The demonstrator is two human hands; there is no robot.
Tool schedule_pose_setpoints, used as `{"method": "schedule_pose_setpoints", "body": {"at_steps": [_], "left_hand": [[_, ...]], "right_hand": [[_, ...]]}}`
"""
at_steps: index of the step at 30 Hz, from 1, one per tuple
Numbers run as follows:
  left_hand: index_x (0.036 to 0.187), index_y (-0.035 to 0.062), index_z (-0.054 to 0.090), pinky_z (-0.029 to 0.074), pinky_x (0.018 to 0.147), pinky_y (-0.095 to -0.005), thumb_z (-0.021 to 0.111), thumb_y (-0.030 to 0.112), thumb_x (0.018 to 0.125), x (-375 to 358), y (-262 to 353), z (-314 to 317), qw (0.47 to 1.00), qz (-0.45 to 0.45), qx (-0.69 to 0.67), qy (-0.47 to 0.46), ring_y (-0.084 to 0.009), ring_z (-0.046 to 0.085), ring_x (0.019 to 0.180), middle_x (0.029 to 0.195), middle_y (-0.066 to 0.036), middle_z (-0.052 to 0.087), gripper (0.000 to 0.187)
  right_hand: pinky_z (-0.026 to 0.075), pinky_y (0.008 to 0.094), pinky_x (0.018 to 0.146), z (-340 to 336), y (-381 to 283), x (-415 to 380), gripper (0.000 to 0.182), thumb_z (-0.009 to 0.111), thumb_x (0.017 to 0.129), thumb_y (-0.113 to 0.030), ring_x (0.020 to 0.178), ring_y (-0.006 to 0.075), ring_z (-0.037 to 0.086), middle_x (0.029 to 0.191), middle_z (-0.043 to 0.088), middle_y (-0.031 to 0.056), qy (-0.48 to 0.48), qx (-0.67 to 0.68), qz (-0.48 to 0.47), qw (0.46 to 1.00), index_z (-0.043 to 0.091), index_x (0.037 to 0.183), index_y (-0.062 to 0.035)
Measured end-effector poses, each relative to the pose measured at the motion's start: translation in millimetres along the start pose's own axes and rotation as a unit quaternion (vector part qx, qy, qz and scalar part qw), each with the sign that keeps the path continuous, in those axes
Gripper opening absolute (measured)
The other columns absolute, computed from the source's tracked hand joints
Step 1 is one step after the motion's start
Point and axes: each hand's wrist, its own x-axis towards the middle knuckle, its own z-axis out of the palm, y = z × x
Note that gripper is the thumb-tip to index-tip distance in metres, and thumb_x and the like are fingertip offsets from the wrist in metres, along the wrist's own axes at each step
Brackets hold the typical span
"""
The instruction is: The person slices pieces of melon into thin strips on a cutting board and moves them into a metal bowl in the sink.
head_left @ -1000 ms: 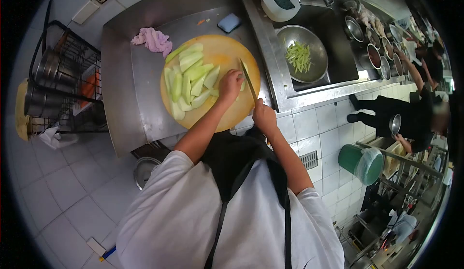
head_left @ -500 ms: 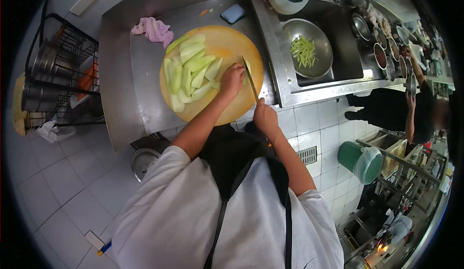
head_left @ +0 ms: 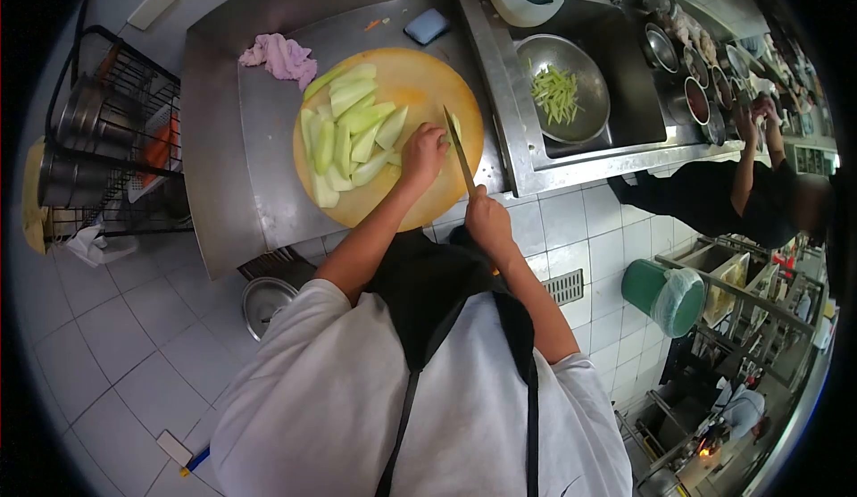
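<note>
My right hand [head_left: 487,217] is wrapped round the handle of a kitchen knife [head_left: 459,153], whose blade points away from me over the round yellowish cutting board [head_left: 428,73]. Close to the blade's left side, my left hand [head_left: 423,155] has its fingers bent onto a pale green vegetable piece [head_left: 445,139], mostly hidden by the fingers. Several peeled pale green vegetable wedges [head_left: 343,144] lie on the board's left half. A thin piece [head_left: 456,125] shows to the right of the blade.
Right of the board, a metal bowl [head_left: 594,95] of cut green strips [head_left: 555,95] sits in the sink [head_left: 638,117], by a white plastic container [head_left: 513,6]. A pink cloth [head_left: 278,55] and blue sponge [head_left: 426,26] lie on the counter. A co-worker [head_left: 714,193] stands far right.
My left hand and the knife have shifted slightly, the blade now tilting a little more to the left. The co-worker has moved, with both hands now close together near the metal bowls.
</note>
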Motion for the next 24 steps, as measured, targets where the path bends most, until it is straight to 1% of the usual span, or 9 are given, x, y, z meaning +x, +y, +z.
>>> {"method": "schedule_pose_setpoints", "body": {"at_steps": [3,6,9,10,12,15,18,21,24], "left_hand": [[0.096,0.0037,0.073,0.054,0.083,-0.0429,0.075,0.005,0.079,1,3,-2,1.000,0.009,-0.007,-0.018,-0.0333,0.067,0.095,0.101,-0.011,0.067,0.017],[0.092,0.0032,0.073,0.054,0.081,-0.0429,0.076,0.005,0.078,2,1,-4,0.999,0.038,-0.003,-0.020,-0.0326,0.067,0.092,0.097,-0.010,0.066,0.015],[0.097,0.0005,0.073,0.054,0.078,-0.0402,0.074,0.003,0.081,3,-2,-5,0.998,0.049,-0.008,-0.027,-0.0316,0.068,0.086,0.098,-0.012,0.067,0.016],[0.094,0.0016,0.073,0.054,0.078,-0.0410,0.074,0.004,0.080,2,-4,-5,0.999,0.041,-0.011,-0.027,-0.0320,0.068,0.087,0.096,-0.012,0.067,0.014],[0.088,0.0038,0.072,0.054,0.077,-0.0426,0.076,0.005,0.078,4,-5,-3,0.999,0.027,-0.021,-0.024,-0.0328,0.067,0.088,0.093,-0.012,0.066,0.010],[0.085,0.0041,0.072,0.054,0.076,-0.0429,0.076,0.006,0.078,1,-9,0,0.999,0.004,-0.038,-0.021,-0.0327,0.067,0.085,0.091,-0.012,0.066,0.008],[0.082,0.0035,0.072,0.053,0.074,-0.0428,0.075,0.006,0.079,1,-12,1,0.999,0.002,-0.040,-0.007,-0.0325,0.067,0.082,0.089,-0.012,0.065,0.006],[0.083,0.0010,0.072,0.054,0.071,-0.0394,0.076,0.005,0.080,1,-10,0,0.999,-0.002,-0.043,-0.007,-0.0298,0.067,0.076,0.084,-0.013,0.065,0.006],[0.081,0.0033,0.072,0.053,0.072,-0.0422,0.075,0.006,0.079,2,-7,-2,0.998,-0.014,-0.056,-0.014,-0.0329,0.067,0.079,0.087,-0.013,0.065,0.005]], "right_hand": [[0.056,0.0522,0.061,2,-3,0,0.009,0.052,0.093,-0.006,0.067,0.0426,0.071,0.072,0.069,0.0248,-0.008,0.002,0.018,1.000,0.050,0.094,0.0026],[0.058,0.0507,0.064,8,-8,8,0.009,0.051,0.092,-0.005,0.071,0.0426,0.072,0.074,0.069,0.0260,-0.008,-0.011,0.024,1.000,0.051,0.095,0.0030],[0.058,0.0505,0.066,17,-5,27,0.011,0.052,0.092,-0.006,0.074,0.0426,0.072,0.076,0.070,0.0264,-0.008,-0.014,0.020,1.000,0.052,0.097,0.0040],[0.057,0.0511,0.064,18,-1,31,0.014,0.052,0.092,-0.007,0.071,0.0431,0.071,0.075,0.069,0.0262,0.000,0.002,0.010,1.000,0.053,0.098,0.0050],[0.057,0.0516,0.063,16,0,27,0.014,0.053,0.092,-0.008,0.069,0.0434,0.071,0.074,0.069,0.0260,0.006,0.001,-0.003,1.000,0.052,0.098,0.0044],[0.057,0.0517,0.061,11,-8,17,0.013,0.053,0.092,-0.008,0.066,0.0434,0.070,0.072,0.069,0.0254,0.018,0.007,-0.001,1.000,0.051,0.097,0.0034],[0.056,0.0514,0.059,8,-11,6,0.012,0.054,0.091,-0.007,0.065,0.0431,0.070,0.071,0.069,0.0250,0.015,-0.002,0.014,1.000,0.049,0.096,0.0025],[0.056,0.0510,0.058,6,-12,-2,0.011,0.054,0.091,-0.007,0.064,0.0430,0.070,0.071,0.068,0.0248,0.012,0.004,0.015,1.000,0.049,0.096,0.0026],[0.056,0.0515,0.059,9,-11,-5,0.012,0.053,0.091,-0.006,0.065,0.0433,0.070,0.071,0.069,0.0248,-0.003,0.007,0.025,1.000,0.050,0.097,0.0033]]}}
